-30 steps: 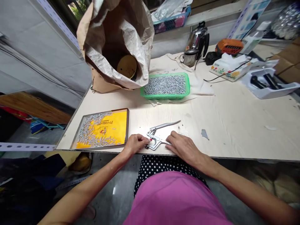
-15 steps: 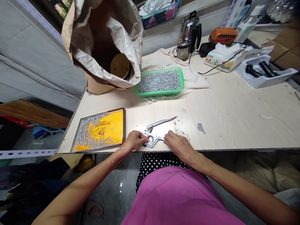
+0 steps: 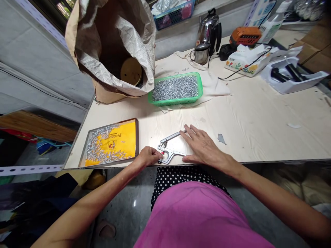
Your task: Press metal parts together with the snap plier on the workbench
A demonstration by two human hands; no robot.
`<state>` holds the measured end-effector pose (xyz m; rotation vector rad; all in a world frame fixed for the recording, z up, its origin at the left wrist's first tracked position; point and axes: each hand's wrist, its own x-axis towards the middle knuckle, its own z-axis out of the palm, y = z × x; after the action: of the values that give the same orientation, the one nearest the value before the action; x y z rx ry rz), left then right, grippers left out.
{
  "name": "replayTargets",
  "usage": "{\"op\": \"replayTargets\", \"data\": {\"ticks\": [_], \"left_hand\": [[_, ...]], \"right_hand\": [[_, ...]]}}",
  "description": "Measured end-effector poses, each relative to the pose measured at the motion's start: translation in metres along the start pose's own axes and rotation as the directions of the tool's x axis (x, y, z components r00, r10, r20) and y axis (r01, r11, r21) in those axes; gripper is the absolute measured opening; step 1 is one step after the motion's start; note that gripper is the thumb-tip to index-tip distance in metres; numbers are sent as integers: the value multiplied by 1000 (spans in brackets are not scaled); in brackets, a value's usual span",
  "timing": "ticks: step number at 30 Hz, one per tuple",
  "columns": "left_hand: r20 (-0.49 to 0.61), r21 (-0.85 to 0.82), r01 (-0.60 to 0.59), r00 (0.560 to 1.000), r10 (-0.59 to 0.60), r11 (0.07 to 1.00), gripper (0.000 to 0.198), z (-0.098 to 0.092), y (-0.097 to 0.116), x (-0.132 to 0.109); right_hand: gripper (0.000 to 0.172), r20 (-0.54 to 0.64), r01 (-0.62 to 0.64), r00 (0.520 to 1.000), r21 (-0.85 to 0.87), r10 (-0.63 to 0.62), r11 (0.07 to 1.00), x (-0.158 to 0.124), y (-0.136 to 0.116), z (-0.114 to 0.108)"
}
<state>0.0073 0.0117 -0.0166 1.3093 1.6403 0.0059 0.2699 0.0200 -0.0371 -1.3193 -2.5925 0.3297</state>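
Observation:
Metal snap pliers (image 3: 169,152) lie near the front edge of the table, their handles spread wide and a coil spring between them. At the jaw end, by a small red part, my left hand (image 3: 150,156) is closed in a pinch; whatever sits between its fingertips is too small to make out. My right hand (image 3: 203,146) reaches over the handle ends with its fingers spread, fingertips at the upper handle and thumb by the lower one. Left of the pliers is a shallow tray (image 3: 137,137) with a yellow lining and many small silver metal pieces.
A green basket (image 3: 176,102) full of similar silver pieces stands behind the pliers. At back left a large woven sack (image 3: 139,44) gapes open. A kettle (image 3: 207,29), a metal mug (image 3: 201,54), a tissue box (image 3: 241,62) and a white tray (image 3: 289,86) line the back right.
My right hand has let go of the lower handle's end and spread open, its fingers moving up to the upper handle. The left hand stays at the jaws.

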Motion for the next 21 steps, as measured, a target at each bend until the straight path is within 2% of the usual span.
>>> {"op": "replayTargets", "data": {"ticks": [2, 5, 10, 16, 21], "left_hand": [[2, -2, -5, 1000, 5, 1000, 45, 1, -2, 0], [16, -22, -15, 1000, 16, 1000, 49, 2, -5, 1], [15, -112, -18, 1000, 19, 994, 50, 4, -10, -2], [3, -118, -37, 999, 37, 992, 49, 4, -11, -5], [-22, -112, -12, 1000, 10, 994, 41, 7, -8, -7]], "right_hand": [[103, 69, 9, 998, -16, -8, 1000, 7, 7, -4], [95, 123, 23, 992, -20, -20, 1000, 12, 9, -6], [79, 111, 23, 994, -39, -19, 999, 11, 1, -6], [76, 107, 6, 994, -52, 0, 999, 8, -4, -7], [68, 98, 3, 995, -48, 2, 999, 4, -6, -9]]}}
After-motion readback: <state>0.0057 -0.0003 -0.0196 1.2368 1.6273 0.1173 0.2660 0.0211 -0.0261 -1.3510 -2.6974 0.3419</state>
